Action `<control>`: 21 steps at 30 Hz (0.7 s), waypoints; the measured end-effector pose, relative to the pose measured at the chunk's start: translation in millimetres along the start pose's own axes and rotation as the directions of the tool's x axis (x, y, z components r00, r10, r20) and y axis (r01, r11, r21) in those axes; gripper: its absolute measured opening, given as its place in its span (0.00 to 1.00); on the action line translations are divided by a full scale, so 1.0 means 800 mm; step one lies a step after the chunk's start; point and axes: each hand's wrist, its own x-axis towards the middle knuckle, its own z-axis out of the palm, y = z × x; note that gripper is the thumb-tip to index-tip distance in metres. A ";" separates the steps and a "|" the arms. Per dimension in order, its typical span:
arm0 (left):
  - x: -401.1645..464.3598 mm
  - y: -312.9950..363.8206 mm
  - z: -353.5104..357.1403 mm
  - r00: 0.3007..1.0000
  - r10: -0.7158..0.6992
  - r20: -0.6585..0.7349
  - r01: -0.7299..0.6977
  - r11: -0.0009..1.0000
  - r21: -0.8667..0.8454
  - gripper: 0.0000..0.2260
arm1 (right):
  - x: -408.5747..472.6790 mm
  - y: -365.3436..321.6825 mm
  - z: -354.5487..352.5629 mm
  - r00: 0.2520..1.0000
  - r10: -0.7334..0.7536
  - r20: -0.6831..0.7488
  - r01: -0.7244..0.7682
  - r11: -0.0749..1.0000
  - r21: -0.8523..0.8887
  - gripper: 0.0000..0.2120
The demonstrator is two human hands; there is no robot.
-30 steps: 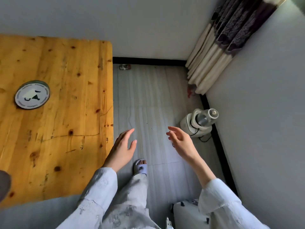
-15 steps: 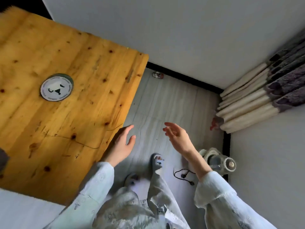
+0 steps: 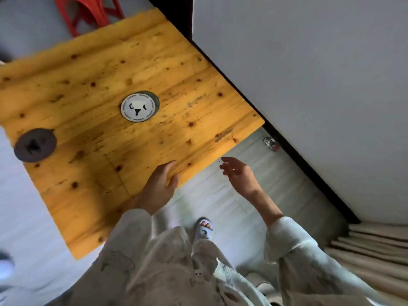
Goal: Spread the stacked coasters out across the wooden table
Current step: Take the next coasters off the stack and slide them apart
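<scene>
A stack of round coasters (image 3: pixel 138 107) lies near the middle of the wooden table (image 3: pixel 92 85); the top one is white with a black face print and a dark one peeks out beneath it. A single dark grey coaster (image 3: pixel 35 145) rests near the table's left edge. My left hand (image 3: pixel 157 188) hangs open over the table's near right edge, well short of the stack. Off the table, my right hand (image 3: pixel 239 174) hovers open above the floor. Neither hand holds anything.
A grey wall (image 3: pixel 309 74) runs along the table's far right side. A red plastic stool (image 3: pixel 88 12) stands behind the table. A small can-like object (image 3: pixel 271 143) lies on the pale floor by the baseboard. Folded curtain (image 3: pixel 375 246) at lower right.
The view has swung left and tilted, bringing the whole table and the dark grey coaster into sight. My left hand has moved over the table's edge; my right hand stays open in the air.
</scene>
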 end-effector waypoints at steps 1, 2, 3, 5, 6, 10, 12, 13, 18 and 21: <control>-0.002 -0.005 0.001 1.000 -0.016 -0.019 0.016 1.000 0.003 0.18 | 0.011 -0.005 0.000 0.999 -0.015 0.028 0.015 1.000 -0.010 0.13; -0.002 -0.010 0.003 0.998 -0.040 -0.042 0.040 0.999 0.009 0.18 | 0.022 -0.010 0.003 0.998 -0.031 0.062 0.032 0.999 -0.024 0.13; -0.002 -0.016 0.003 0.994 -0.078 -0.073 0.079 0.997 0.008 0.17 | 0.033 -0.014 0.006 0.994 -0.047 0.100 0.051 0.998 -0.042 0.13; 0.005 -0.029 0.001 0.972 -0.175 -0.156 0.174 0.985 -0.023 0.17 | 0.058 -0.025 0.017 0.982 -0.075 0.172 0.090 0.993 -0.079 0.13; 0.011 -0.037 -0.001 0.957 -0.219 -0.190 0.215 0.976 -0.041 0.18 | 0.072 -0.031 0.022 0.975 -0.087 0.204 0.109 0.989 -0.099 0.13; 0.044 -0.065 -0.011 0.912 -0.323 -0.252 0.311 0.946 -0.089 0.20 | 0.124 -0.062 0.051 0.931 -0.124 0.343 0.206 0.955 -0.213 0.14; 0.067 -0.082 -0.020 0.904 -0.359 -0.233 0.355 0.933 -0.061 0.23 | 0.150 -0.077 0.068 0.907 -0.151 0.394 0.271 0.925 -0.268 0.14; 0.080 -0.092 -0.024 0.901 -0.379 -0.212 0.381 0.924 -0.034 0.25 | 0.163 -0.084 0.076 0.899 -0.153 0.411 0.291 0.909 -0.299 0.14; 0.136 -0.145 -0.041 0.845 -0.532 -0.056 0.535 0.840 0.093 0.37 | 0.233 -0.125 0.128 0.844 -0.130 0.520 0.415 0.773 -0.480 0.19; 0.155 -0.172 -0.044 0.819 -0.573 0.019 0.565 0.813 0.142 0.44 | 0.275 -0.149 0.166 0.793 -0.150 0.591 0.535 0.635 -0.557 0.23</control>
